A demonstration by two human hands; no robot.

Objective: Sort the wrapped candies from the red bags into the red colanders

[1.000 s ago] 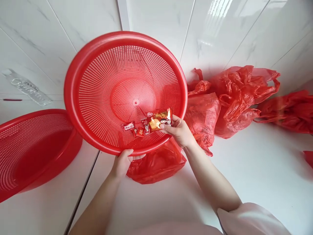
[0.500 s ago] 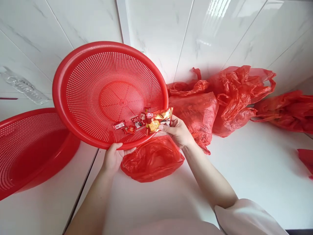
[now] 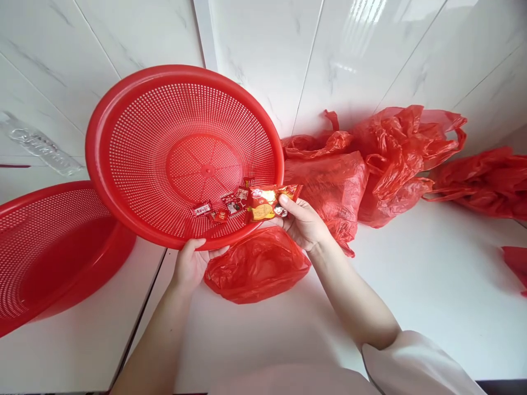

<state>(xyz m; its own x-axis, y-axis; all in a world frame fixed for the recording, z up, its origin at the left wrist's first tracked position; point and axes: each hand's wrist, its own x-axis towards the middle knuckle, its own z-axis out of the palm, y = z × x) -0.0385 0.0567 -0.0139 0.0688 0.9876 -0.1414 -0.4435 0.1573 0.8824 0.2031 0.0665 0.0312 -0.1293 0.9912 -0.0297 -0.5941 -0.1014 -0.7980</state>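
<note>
My left hand (image 3: 192, 264) grips the near rim of a round red plastic colander (image 3: 140, 137), which is tilted so that its inside faces me. Pinched in my right hand (image 3: 302, 222) is a shiny red and gold snack packet (image 3: 263, 204), over the colander's lower right rim. Several small red wrapped snacks (image 3: 234, 204) lie together in the lower part of the colander, beside the packet. Under the rim, between my forearms, an opened red plastic bag (image 3: 259, 269) rests on the white table. The fingers of my left hand are partly hidden beneath the rim.
At left stands a second red basket (image 3: 82, 263), partly under the colander. Several filled red plastic bags (image 3: 329, 186) line the white tiled wall (image 3: 263, 44) at right. A clear plastic piece (image 3: 43, 145) is by the wall at left. A dark seam (image 3: 144, 312) divides the table.
My right hand has shifted slightly right with the snack packet, and its thumb now lies higher across the packet's front. The left hand and colander stay nearly in place.
</note>
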